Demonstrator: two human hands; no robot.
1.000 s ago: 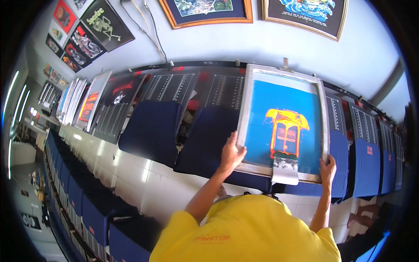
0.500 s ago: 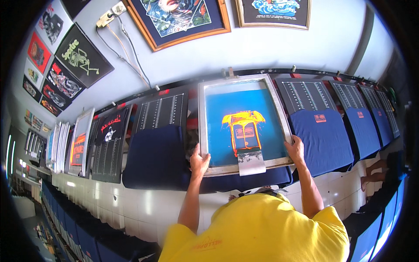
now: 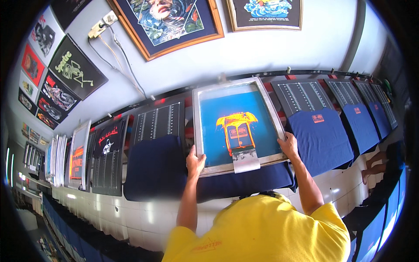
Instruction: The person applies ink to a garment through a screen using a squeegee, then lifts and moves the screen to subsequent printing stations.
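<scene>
My left hand (image 3: 195, 162) grips the lower left side of a screen-printing frame (image 3: 197, 124). On its lower right side my right hand (image 3: 288, 146) is closed too. Blue mesh fills the frame, with bright orange ink (image 3: 235, 118) smeared around a boxy design in the middle. A grey squeegee (image 3: 246, 161) lies at the near end of the mesh, its handle overlapping the near rail. Beneath the frame, a navy T-shirt (image 3: 244, 182) shows along the near side. Whether the frame touches the shirt I cannot tell.
Boards with white ruled marks flank the frame; one left has a plain navy shirt (image 3: 155, 168), those right have printed shirts (image 3: 321, 135). Stacked screens (image 3: 56, 159) stand far left. A power outlet (image 3: 102, 25) with cords hangs on the wall. Another person's legs (image 3: 373, 163) show at right.
My view has shifted slightly. The screen sits a little farther from me relative to the shirts, and more navy cloth shows below it. Both hands keep their hold.
</scene>
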